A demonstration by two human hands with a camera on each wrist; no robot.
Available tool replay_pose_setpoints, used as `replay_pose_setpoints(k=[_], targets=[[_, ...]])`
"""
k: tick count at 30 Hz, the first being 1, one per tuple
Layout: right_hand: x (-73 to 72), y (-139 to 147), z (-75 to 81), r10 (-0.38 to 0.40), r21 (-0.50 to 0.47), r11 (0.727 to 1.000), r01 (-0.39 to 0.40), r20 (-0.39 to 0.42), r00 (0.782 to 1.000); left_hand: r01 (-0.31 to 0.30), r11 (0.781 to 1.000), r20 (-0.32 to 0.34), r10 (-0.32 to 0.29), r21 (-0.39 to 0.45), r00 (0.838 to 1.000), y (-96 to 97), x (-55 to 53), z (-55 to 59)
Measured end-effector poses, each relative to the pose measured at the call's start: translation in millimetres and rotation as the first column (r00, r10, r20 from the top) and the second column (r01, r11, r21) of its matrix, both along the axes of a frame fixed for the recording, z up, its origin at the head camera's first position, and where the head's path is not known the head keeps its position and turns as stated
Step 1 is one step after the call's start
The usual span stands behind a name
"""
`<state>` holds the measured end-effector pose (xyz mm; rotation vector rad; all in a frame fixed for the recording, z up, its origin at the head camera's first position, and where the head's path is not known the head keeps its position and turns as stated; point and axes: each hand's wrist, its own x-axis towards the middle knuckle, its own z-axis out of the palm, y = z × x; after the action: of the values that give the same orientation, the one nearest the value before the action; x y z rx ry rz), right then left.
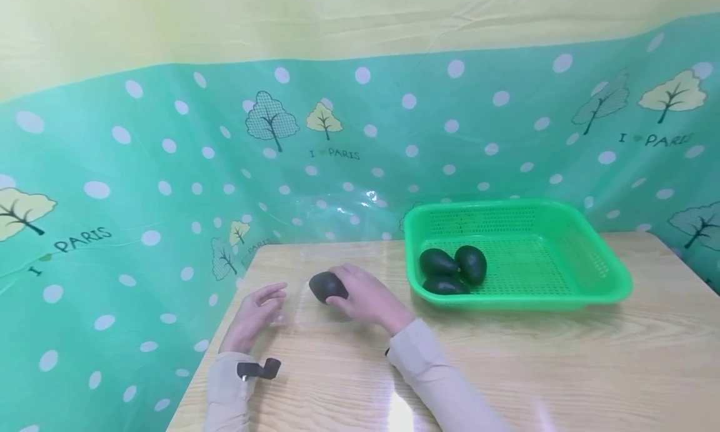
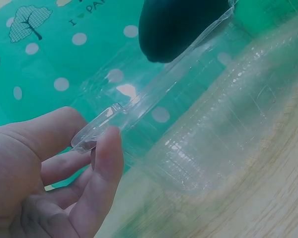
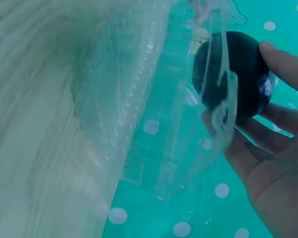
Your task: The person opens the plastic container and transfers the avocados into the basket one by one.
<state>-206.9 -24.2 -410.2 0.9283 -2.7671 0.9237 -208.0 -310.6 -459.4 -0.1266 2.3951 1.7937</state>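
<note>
My right hand (image 1: pixel 368 297) grips a dark avocado (image 1: pixel 326 286), fingers over its top and thumb on its near side. In the right wrist view the avocado (image 3: pixel 253 74) overlaps the rim of a clear plastic box (image 3: pixel 139 94). The box stands on the table and is barely visible in the head view. My left hand (image 1: pixel 255 313) is at the box's left side. In the left wrist view, its thumb and a finger pinch the tab on the box's edge (image 2: pixel 97 129).
A green plastic basket (image 1: pixel 613 285) stands at the back right of the wooden table (image 1: pixel 562 369). Three avocados (image 1: pixel 471 264) lie in its left end. A green and yellow patterned sheet (image 1: pixel 349 107) hangs behind and left of the table.
</note>
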Motion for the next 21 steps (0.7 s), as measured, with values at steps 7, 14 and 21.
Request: replay_pose_setpoints(k=[7,14,21], targets=[[-0.6,8,6.8,-0.012,0.014,1.000,0.012,-0.004,1.000,-0.002,1.000,0.005,0.002,0.006,1.000,-0.2,-0.4,0.5],[-2.6,15,13.3,-0.004,0.003,1.000,0.005,-0.042,0.999,-0.002,1.000,0.008,0.002,0.009,1.000,-1.1,-0.8,-0.7],[-1.7,25,19.0,-0.015,-0.017,1.000,0.014,-0.061,0.998,-0.001,1.000,0.014,0.001,0.008,1.000,-0.5,-0.7,0.5]])
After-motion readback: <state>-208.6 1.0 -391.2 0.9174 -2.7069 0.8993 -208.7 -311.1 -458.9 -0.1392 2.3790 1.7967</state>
